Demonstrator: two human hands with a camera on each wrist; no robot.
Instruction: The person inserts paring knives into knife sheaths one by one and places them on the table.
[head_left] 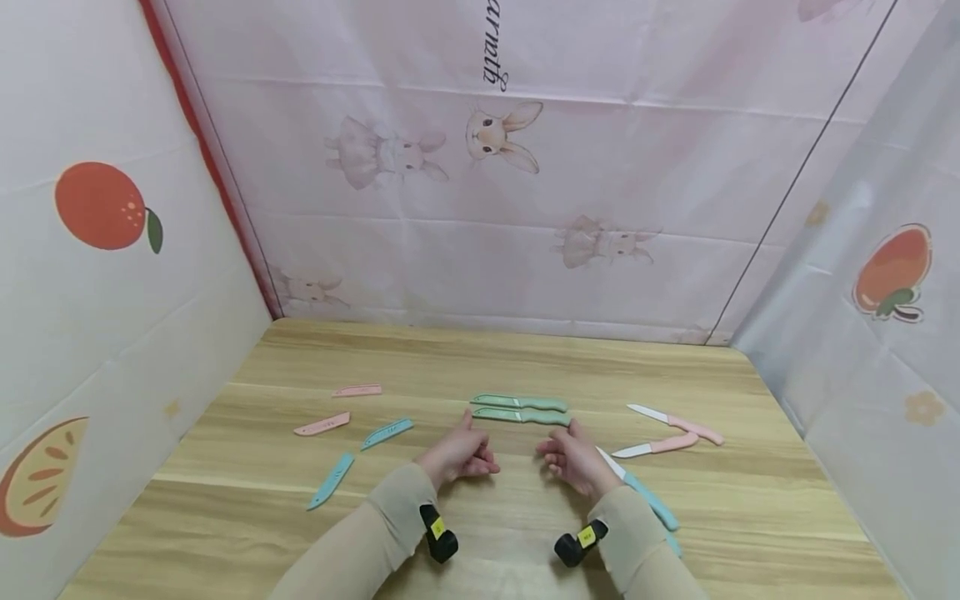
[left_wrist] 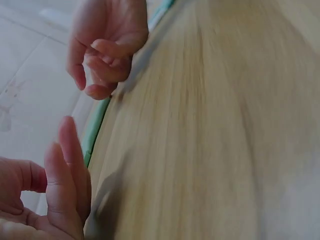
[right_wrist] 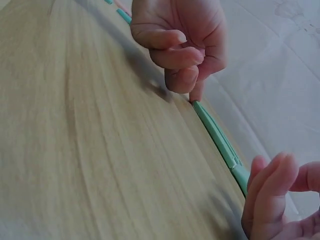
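Two green knives, the farther one [head_left: 543, 404] and the nearer one [head_left: 536, 417], lie parallel and close together at mid-table, green sheaths over their blades and handles to the right. My left hand [head_left: 459, 452] touches the sheathed tip of the nearer knife with an extended index finger. At that knife's handle end is my right hand [head_left: 579, 458], its index finger reaching the end. On both hands the other fingers are loosely bent and grip nothing. In the right wrist view the nearer green knife [right_wrist: 217, 135] spans between the left hand [right_wrist: 182, 40] and the right hand [right_wrist: 270, 200].
On the left lie two pink sheaths [head_left: 322, 424] and two blue sheaths [head_left: 331, 482]. Right of the hands are two bare pink-handled knives [head_left: 675, 442] and a blue-handled knife [head_left: 651, 500]; another blue handle [head_left: 672, 543] is mostly behind the right sleeve. Printed curtains [head_left: 465, 275] surround the wooden table [head_left: 480, 350].
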